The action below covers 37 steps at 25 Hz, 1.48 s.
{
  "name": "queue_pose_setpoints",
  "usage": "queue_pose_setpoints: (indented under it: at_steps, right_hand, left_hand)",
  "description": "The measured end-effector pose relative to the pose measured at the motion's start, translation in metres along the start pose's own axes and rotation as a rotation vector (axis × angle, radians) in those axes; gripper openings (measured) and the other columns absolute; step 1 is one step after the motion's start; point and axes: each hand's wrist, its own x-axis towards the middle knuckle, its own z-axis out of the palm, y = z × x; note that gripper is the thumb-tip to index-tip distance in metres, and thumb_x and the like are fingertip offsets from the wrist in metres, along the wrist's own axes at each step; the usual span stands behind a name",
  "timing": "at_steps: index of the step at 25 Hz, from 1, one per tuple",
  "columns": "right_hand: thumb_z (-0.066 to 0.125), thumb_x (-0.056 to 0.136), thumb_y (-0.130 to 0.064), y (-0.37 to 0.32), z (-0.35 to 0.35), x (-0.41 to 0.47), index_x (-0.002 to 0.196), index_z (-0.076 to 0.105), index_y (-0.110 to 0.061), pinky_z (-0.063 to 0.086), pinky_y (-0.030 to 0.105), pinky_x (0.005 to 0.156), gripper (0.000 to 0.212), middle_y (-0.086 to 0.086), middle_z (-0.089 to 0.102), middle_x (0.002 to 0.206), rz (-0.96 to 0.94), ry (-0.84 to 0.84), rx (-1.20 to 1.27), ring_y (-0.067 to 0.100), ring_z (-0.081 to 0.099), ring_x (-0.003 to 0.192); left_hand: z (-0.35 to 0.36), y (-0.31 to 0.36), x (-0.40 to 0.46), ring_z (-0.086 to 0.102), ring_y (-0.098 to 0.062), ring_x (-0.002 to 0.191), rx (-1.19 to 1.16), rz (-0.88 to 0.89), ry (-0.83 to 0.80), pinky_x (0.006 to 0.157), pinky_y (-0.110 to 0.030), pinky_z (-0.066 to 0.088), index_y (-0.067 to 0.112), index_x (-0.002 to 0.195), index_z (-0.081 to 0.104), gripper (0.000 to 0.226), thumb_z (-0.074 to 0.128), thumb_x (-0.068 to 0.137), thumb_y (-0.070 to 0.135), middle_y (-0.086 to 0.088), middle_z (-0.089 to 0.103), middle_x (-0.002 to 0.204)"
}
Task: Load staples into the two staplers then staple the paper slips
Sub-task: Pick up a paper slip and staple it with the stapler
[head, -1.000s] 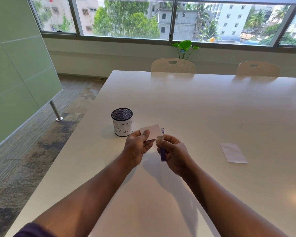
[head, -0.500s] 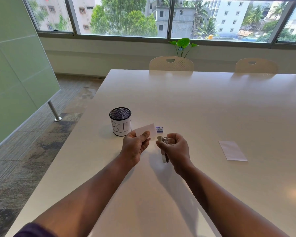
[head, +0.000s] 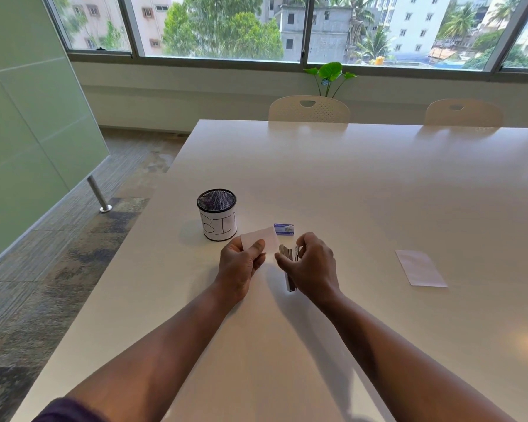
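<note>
Stapling step in hand. Left hand (head: 240,266) pinching a paper slip (head: 261,241) between thumb and fingers, just above the table (head: 363,184). Right hand (head: 313,264) curled round a stapler (head: 289,268), held upright just beside the slip, not touching. Staple box (head: 284,229) lying behind; second slip (head: 420,272) well apart to the right. Next move, by judgement: slip edge fed into the stapler mouth, then squeezed.

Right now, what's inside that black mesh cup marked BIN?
Only the dark mesh wall and part of the floor of the cup show, with nothing visible inside; its near rim hides the rest.
</note>
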Motion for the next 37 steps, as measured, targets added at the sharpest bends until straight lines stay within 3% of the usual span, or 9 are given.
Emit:
queue_pose_setpoints:
  at_steps: [3,6,17,21,23,25,29,33,37]
  right_hand:
    - [0.081,0.073,-0.045,-0.001,0.002,0.003,0.085,0.049,-0.016,0.030,0.032,0.052,0.044,0.000,0.058,0.077,-0.037,-0.024,-0.080,0.023,0.051,0.066]
    - [0.078,0.075,-0.043,-0.005,0.005,0.010,0.085,0.046,-0.016,0.031,0.032,0.057,0.043,0.003,0.058,0.078,-0.078,-0.060,-0.165,0.026,0.051,0.066]
    - [0.069,0.083,-0.042,-0.010,0.015,0.030,0.093,0.062,-0.010,0.038,0.032,0.064,0.034,0.016,0.072,0.091,-0.074,-0.199,-0.391,0.037,0.067,0.081]
    - [0.060,0.091,-0.041,-0.010,0.006,0.026,0.099,0.065,-0.010,0.038,0.033,0.063,0.033,0.015,0.071,0.093,-0.115,-0.143,-0.396,0.038,0.067,0.083]
    - [0.050,0.097,-0.032,-0.011,-0.003,0.022,0.090,0.064,-0.015,0.035,0.034,0.061,0.023,0.012,0.070,0.086,-0.066,-0.046,-0.229,0.037,0.064,0.078]
    - [0.047,0.100,-0.032,-0.016,-0.016,0.020,0.082,0.063,-0.016,0.037,0.033,0.059,0.029,0.009,0.066,0.071,0.119,-0.029,0.142,0.028,0.060,0.065]
    - [0.059,0.098,-0.034,-0.035,-0.048,0.018,0.100,0.068,-0.009,0.047,0.025,0.048,0.027,0.011,0.067,0.067,0.452,-0.287,0.898,0.018,0.059,0.051]
    - [0.064,0.096,-0.005,-0.042,-0.064,0.018,0.104,0.064,-0.009,0.054,0.025,0.056,0.009,0.008,0.071,0.075,0.308,-0.315,1.046,0.017,0.065,0.059]
    - [0.064,0.095,0.002,-0.042,-0.072,0.019,0.095,0.070,-0.007,0.056,0.020,0.060,0.011,0.002,0.072,0.072,0.230,-0.277,0.966,0.014,0.068,0.062]
  left_hand:
    - [-0.003,-0.002,0.000,0.069,-0.021,0.093,-0.041,-0.005,0.011,0.079,-0.029,0.062,0.009,0.099,0.067,0.008,0.067,0.094,0.003,-0.010,0.072,0.100]
    - [-0.004,-0.001,0.000,0.071,-0.018,0.085,-0.100,-0.010,0.020,0.077,-0.028,0.063,0.009,0.096,0.068,0.008,0.065,0.095,0.001,-0.008,0.074,0.093]
    - [-0.006,0.000,-0.004,0.073,-0.019,0.089,-0.090,-0.040,0.009,0.075,-0.027,0.062,0.010,0.097,0.069,0.008,0.067,0.094,0.004,-0.005,0.078,0.091]
    - [-0.004,0.001,-0.006,0.072,-0.019,0.089,-0.060,-0.022,0.013,0.076,-0.028,0.062,0.011,0.097,0.068,0.008,0.066,0.095,0.004,-0.005,0.076,0.093]
    - [-0.003,0.003,-0.009,0.068,-0.015,0.079,0.002,0.057,0.000,0.075,-0.027,0.060,0.014,0.094,0.068,0.013,0.066,0.095,0.001,-0.001,0.075,0.084]
    - [0.002,0.005,-0.014,0.062,-0.014,0.075,0.149,0.201,-0.052,0.073,-0.028,0.056,0.017,0.094,0.069,0.017,0.065,0.095,0.000,0.003,0.073,0.078]
    - [0.015,0.021,-0.023,0.065,-0.007,0.079,0.370,0.531,-0.159,0.076,-0.022,0.053,0.015,0.092,0.076,0.018,0.071,0.089,-0.002,0.003,0.074,0.087]
    - [0.023,0.036,-0.027,0.067,-0.015,0.103,0.496,0.676,-0.167,0.093,-0.026,0.055,0.016,0.096,0.078,0.024,0.077,0.083,-0.003,-0.008,0.068,0.110]
    - [0.025,0.047,-0.035,0.070,-0.015,0.091,0.320,0.402,-0.246,0.086,-0.027,0.058,0.022,0.101,0.076,0.039,0.058,0.086,-0.010,-0.001,0.076,0.104]
